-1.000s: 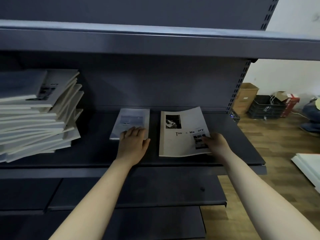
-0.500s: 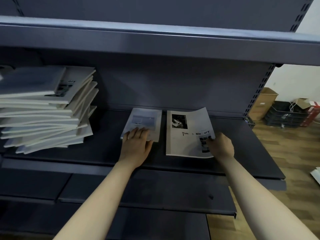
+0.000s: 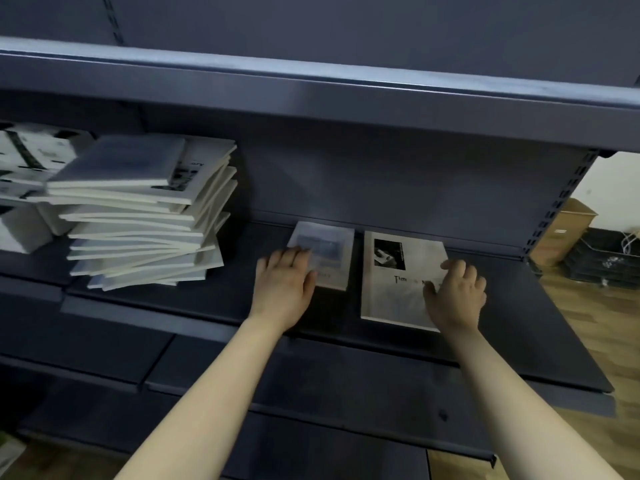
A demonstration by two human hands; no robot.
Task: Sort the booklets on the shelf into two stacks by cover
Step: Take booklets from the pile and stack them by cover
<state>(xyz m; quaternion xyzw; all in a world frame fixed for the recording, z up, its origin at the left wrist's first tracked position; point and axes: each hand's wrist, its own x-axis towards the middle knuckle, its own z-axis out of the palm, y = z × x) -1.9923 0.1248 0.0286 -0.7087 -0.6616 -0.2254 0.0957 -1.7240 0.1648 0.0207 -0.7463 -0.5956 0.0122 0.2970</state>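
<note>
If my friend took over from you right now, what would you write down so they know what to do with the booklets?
Left hand: flat and open on the blue-cover booklet.
Right hand: fingers spread and open on the black-photo booklet.
Those two booklets lie side by side, apart, on the shelf, one for each stack.
Done: both stacks started, one booklet each.
Left: the big mixed pile to the left is unsorted. Take booklets from its top and lay each on the matching cover. More booklets sit further left, behind the pile.

Wooden floor [image 3: 588, 317], white wall [image 3: 613, 188], cardboard box [image 3: 561, 237] beside black crates [image 3: 606, 261].
</note>
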